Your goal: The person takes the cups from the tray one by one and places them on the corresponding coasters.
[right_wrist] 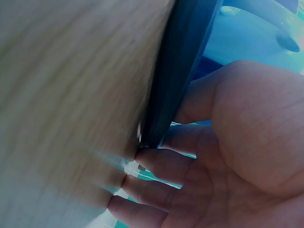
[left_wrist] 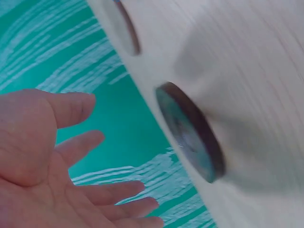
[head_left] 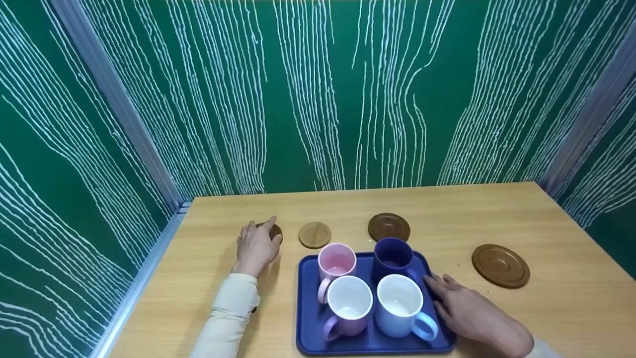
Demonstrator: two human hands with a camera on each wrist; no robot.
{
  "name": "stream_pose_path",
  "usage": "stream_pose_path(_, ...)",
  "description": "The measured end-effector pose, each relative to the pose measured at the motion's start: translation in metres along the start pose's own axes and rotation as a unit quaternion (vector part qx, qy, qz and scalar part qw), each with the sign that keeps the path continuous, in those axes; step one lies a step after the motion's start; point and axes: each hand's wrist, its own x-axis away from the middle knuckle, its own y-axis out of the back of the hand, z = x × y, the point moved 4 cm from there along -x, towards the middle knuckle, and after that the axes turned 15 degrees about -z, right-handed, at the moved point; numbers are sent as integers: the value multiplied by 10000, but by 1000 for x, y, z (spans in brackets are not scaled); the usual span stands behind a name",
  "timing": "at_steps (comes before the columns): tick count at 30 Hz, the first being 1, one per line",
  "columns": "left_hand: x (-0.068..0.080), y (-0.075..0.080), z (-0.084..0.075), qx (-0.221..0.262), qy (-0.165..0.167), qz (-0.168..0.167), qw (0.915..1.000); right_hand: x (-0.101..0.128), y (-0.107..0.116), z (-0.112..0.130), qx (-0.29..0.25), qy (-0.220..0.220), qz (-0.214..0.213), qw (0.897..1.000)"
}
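My left hand (head_left: 257, 248), fingers spread, hovers over a small dark brown wooden coaster (head_left: 276, 233) at the left. In the left wrist view the hand (left_wrist: 71, 161) and a round coaster (left_wrist: 187, 130) are visibly apart. My right hand (head_left: 469, 311) rests on the right rim of a blue tray (head_left: 310, 298), its fingers fairly straight. Thumb and index tips are hidden behind the rim in the right wrist view. Four mugs would be several: on the tray stand a pink mug (head_left: 338, 261), a dark blue mug (head_left: 392, 258), a purple mug (head_left: 350, 303) and a light blue mug (head_left: 400, 306).
Behind the tray lie a light wooden coaster (head_left: 314, 234) and a larger brown one (head_left: 389, 227). Another large brown coaster (head_left: 501, 265) lies to the right. A green wall (head_left: 308, 99) with white lines borders the wooden table (head_left: 208, 219) at the back.
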Motion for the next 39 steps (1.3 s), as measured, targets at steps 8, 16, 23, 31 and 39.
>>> stream_pose_path(8, 20, 15, -26, 429, -473, -638, 9959, 2, 2, 1, 15, 157, -226, 9996)
stream_pose_path(16, 51, 17, -40, 622, -662, -746, 9931, 1, 2, 1, -2, 119, -184, 9998)
stream_pose_path(23, 84, 11, -42, 536, -1121, -813, 9889, 1, 1, 2, 3, 117, -222, 9997)
stream_pose_path(31, 122, 3, -44, 570, -1104, -2, 9922, 1, 3, 3, -1, 102, -210, 9997)
stream_pose_path(39, 136, -5, -40, 321, -1288, 462, 9901, 0, 1, 2, -34, -47, 51, 10000)
